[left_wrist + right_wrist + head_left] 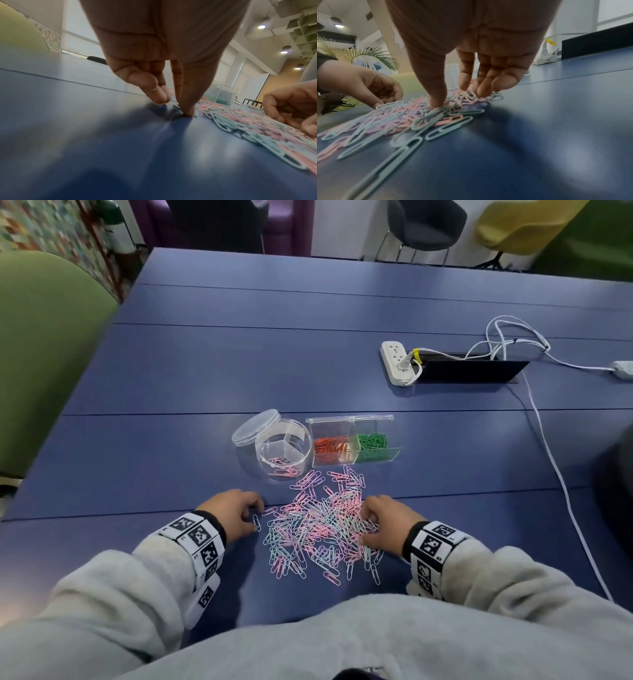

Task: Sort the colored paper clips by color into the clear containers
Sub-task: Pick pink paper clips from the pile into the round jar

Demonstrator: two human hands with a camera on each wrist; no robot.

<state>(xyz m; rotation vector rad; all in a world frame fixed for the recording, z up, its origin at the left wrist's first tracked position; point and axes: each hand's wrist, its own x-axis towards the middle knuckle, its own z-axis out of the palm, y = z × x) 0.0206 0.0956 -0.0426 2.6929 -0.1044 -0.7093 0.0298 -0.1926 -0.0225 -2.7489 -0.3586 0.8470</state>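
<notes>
A pile of pastel paper clips point(318, 525), pink, light blue and lilac, lies on the blue table point(239, 354) near me. My left hand point(255, 513) is at the pile's left edge. Its thumb point(188, 112) presses a light blue clip point(256, 522) flat on the table while the other fingers point(159, 94) hover. My right hand point(364, 525) rests on the pile's right side, thumb point(436, 102) and straight fingers point(465, 83) touching clips. Behind the pile stands a round divided container point(282, 451) with a few pink clips. Beside it, a rectangular clear box point(352, 422) holds orange clips point(330, 445) and green clips point(372, 441).
The round container's lid point(255, 428) leans against its left side. A white power strip point(397, 364), a raised black cable hatch point(469, 371) and a white cable point(548, 446) occupy the right of the table. A green chair point(44, 354) stands at the left.
</notes>
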